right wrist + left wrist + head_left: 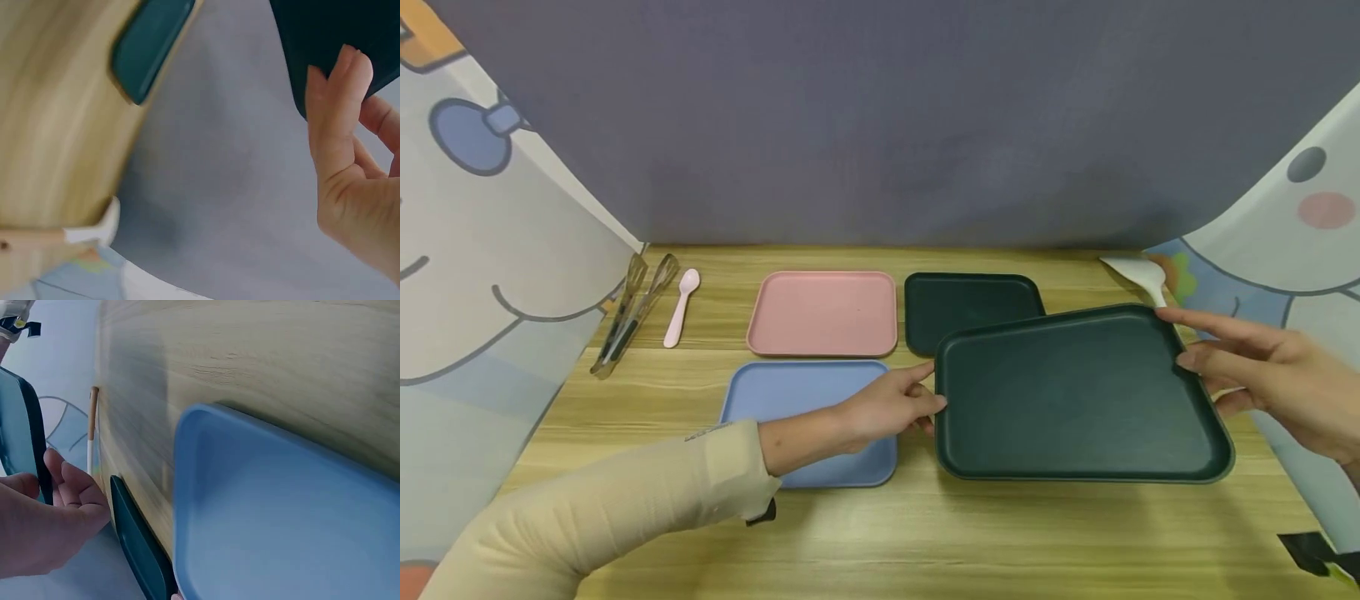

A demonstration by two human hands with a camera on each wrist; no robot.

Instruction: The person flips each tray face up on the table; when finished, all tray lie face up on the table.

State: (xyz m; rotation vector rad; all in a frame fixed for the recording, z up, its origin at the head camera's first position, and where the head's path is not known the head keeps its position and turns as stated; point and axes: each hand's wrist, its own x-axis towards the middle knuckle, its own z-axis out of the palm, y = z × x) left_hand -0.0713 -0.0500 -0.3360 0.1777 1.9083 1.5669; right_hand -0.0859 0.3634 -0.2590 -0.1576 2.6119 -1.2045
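A large dark green tray (1075,400) is held up off the table between my two hands. My left hand (891,404) pinches its left edge, thumb on top and fingers beneath, as the left wrist view also shows. At the opposite end my right hand (1262,358) grips the right edge; in the right wrist view its fingers (340,106) lie against the tray's underside. Below my left forearm lies a blue tray (805,383), partly covered by the arm. A smaller dark green tray (970,304) lies behind the held one, which hides its front right corner.
A pink tray (822,312) lies at the back middle of the wooden table (865,550). Tongs (636,312) and a pink spoon (682,308) lie at the back left. At the back right is a white-headed utensil (1138,271), partly hidden. A grey wall (880,125) stands behind.
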